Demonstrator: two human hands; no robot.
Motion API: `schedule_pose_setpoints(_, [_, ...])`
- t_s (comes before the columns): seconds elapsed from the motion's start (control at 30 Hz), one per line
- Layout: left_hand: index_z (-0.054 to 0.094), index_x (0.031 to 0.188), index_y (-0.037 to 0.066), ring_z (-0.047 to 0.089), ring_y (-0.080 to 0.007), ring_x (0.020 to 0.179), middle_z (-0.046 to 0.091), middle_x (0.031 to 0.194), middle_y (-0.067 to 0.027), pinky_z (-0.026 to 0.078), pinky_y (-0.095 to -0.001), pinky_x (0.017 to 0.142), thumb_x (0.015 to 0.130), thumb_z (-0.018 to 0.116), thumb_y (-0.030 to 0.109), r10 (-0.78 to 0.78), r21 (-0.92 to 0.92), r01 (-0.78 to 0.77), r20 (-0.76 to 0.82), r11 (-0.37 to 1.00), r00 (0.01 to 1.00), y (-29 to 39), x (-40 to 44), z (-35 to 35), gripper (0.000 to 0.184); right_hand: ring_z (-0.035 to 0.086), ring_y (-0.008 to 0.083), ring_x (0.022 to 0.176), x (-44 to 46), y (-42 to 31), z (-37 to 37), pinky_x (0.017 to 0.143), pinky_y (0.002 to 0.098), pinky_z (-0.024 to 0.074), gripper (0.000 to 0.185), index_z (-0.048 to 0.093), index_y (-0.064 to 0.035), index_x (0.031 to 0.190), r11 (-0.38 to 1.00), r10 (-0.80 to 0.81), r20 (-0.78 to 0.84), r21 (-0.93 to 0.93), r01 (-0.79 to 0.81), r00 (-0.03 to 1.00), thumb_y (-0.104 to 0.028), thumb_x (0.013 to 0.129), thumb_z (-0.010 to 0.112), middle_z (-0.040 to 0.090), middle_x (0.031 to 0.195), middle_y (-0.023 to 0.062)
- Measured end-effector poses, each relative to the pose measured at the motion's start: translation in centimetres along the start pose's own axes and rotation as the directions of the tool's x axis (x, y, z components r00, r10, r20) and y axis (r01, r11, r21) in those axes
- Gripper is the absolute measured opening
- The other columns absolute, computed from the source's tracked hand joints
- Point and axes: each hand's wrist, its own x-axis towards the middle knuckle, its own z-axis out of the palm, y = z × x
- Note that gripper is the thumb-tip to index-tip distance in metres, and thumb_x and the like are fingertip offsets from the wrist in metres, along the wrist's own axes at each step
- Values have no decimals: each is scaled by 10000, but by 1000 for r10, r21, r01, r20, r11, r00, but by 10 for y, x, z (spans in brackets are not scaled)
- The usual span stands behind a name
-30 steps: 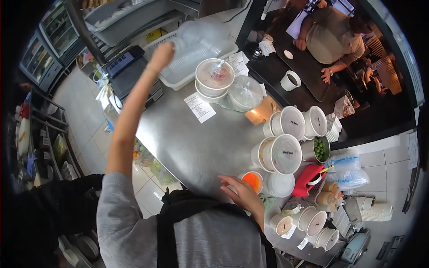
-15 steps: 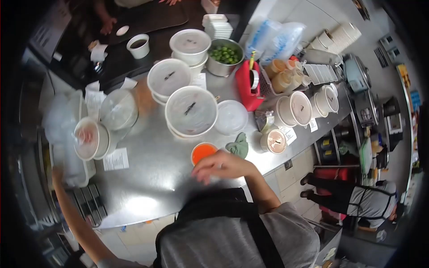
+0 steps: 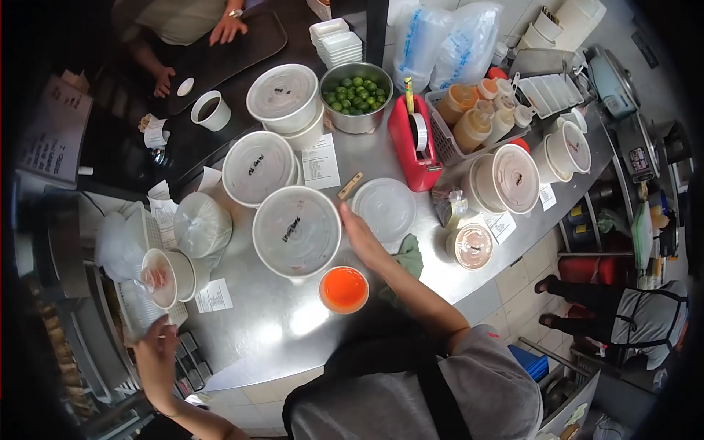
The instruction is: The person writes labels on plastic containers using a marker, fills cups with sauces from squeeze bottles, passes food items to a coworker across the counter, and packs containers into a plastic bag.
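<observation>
My right hand (image 3: 359, 235) lies edge-on at the right side of a large white lidded tub (image 3: 297, 233) with black writing, fingers stretched forward; whether they touch the tub is hard to tell. Just beyond the fingertips is a small brown stick-like piece (image 3: 350, 185). A loose clear lid (image 3: 383, 210) is to the right of the hand. Nearer me stands an uncovered cup of orange sauce (image 3: 344, 289). My left hand (image 3: 156, 346) is at the front end of a white plastic basket (image 3: 138, 312), its fingers loosely bent and apart, with nothing visible in them.
More lidded tubs (image 3: 283, 92), a steel pot of green limes (image 3: 356, 97), a red tape dispenser (image 3: 415, 147) and a basket of sauce bottles (image 3: 471, 128) line the back. A green cloth (image 3: 408, 257) lies right. Across the counter are another person's hands (image 3: 229, 28); a person (image 3: 631, 315) stands far right.
My right hand has moved forward from above the orange sauce to beside the large tub. My left hand has come back toward me along the basket. The camera view has shifted.
</observation>
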Motion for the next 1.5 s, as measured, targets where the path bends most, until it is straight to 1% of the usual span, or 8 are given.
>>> schedule_pose_setpoints(0.47, [499, 1164, 47, 460, -354, 1102, 470, 1226, -192, 399, -405, 912, 806, 594, 261, 289, 442, -262, 5, 858, 957, -26, 96, 139, 428, 399, 203, 1211, 8, -6, -17, 1020, 322, 282, 572, 379, -27, 1311, 992, -74, -32, -105, 71, 997, -453, 936, 307, 456, 1282, 126])
schedule_pose_setpoints(1.03, [622, 836, 29, 580, -269, 802, 624, 851, -122, 439, -370, 731, 689, 688, 150, 124, 369, -256, 347, 893, 930, -11, 48, 144, 201, 547, 202, 995, -120, -69, -95, 913, 316, 385, 461, 436, 29, 1246, 936, -347, -20, 45, 348, 938, -310, 972, 285, 552, 1128, 129])
schedule_pose_setpoints(1.07, [617, 747, 13, 596, -258, 739, 625, 767, -114, 450, -340, 688, 667, 685, 98, 456, 395, -599, 400, 697, 795, -28, 39, 146, 135, 550, 199, 991, -127, -68, -98, 917, 315, 384, 453, 445, 29, 1239, 947, -311, -27, 69, 312, 950, -302, 972, 291, 561, 1112, 126])
schedule_pose_setpoints(1.1, [627, 767, 16, 606, -222, 704, 628, 782, -109, 454, -315, 629, 680, 660, 51, 149, 186, -281, 517, 942, 843, 48, 7, 135, 99, 552, 195, 986, -128, -71, -101, 921, 314, 383, 444, 454, 28, 1232, 950, -300, -17, 85, 300, 954, -295, 971, 296, 570, 1096, 123])
schedule_pose_setpoints(1.13, [633, 789, 15, 610, -183, 698, 636, 806, -98, 470, -292, 611, 693, 648, 21, 481, -240, -417, 438, 877, 759, 23, -2, 153, 97, 551, 187, 988, -130, -72, -106, 925, 315, 382, 430, 455, 28, 1231, 950, -313, -21, -10, 313, 950, -280, 971, 304, 575, 1087, 118])
schedule_pose_setpoints(1.2, [644, 883, 8, 620, -211, 773, 640, 849, -102, 488, -279, 737, 755, 591, 4, 346, -403, -49, 708, 914, 616, 87, -27, 180, 139, 549, 185, 998, -127, -75, -113, 928, 323, 381, 437, 446, 27, 1237, 953, -298, -10, 49, 299, 954, -285, 973, 291, 577, 1084, 113])
schedule_pose_setpoints(1.33, [548, 1050, 11, 589, -330, 819, 565, 994, -149, 480, -406, 738, 802, 481, 57, 891, -346, -839, 333, 420, 308, 157, -60, 302, 261, 565, 165, 952, -116, -115, -118, 881, 306, 407, 367, 459, 7, 1232, 913, -404, 119, 1, 407, 907, -216, 957, 362, 582, 1071, 98])
schedule_pose_setpoints(1.5, [534, 878, 17, 607, -367, 696, 540, 897, -184, 516, -433, 577, 750, 505, 41, 734, 124, -789, 303, 602, 608, 175, -65, 397, 133, 576, 165, 938, -73, -224, -123, 835, 290, 434, 315, 491, -7, 1203, 626, -657, 230, -363, 690, 718, -137, 922, 434, 576, 1100, 103])
